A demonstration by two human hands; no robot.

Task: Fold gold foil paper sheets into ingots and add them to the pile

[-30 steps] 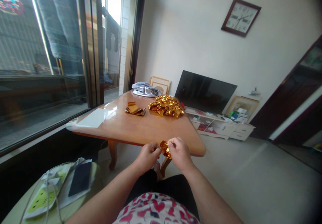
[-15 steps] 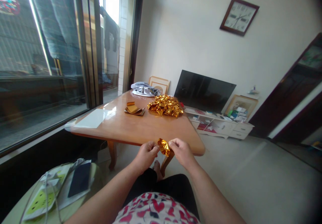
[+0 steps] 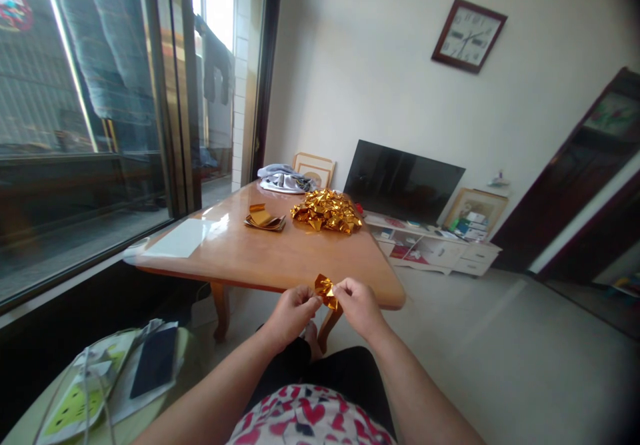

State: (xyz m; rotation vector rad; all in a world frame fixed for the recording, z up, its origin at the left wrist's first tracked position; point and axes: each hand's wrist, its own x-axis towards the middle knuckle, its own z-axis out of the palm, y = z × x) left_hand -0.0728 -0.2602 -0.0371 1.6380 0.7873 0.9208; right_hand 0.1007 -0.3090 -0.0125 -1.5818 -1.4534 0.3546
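Note:
A folded piece of gold foil paper (image 3: 325, 290) is pinched between my two hands, just in front of the table's near edge. My left hand (image 3: 296, 310) grips its left side between thumb and fingers. On the opposite side, my right hand (image 3: 357, 300) pinches the foil with its fingertips. Farther back on the wooden table (image 3: 290, 258) lies a heap of folded gold foil pieces (image 3: 327, 212). Left of that heap is a small stack of flat gold paper sheets (image 3: 265, 218), the top one curling up.
A white sheet (image 3: 177, 238) lies at the table's left end, and folded cloth (image 3: 285, 178) at its far end. To my lower left, a round pale-green surface (image 3: 173, 392) bears a dark phone (image 3: 155, 360) and cables. A television (image 3: 403, 182) stands behind on a low white cabinet (image 3: 440, 252).
My hands have drawn slightly closer together on the foil, the left one shifting right, and the foil looks narrower between them. The whole view has shifted a little.

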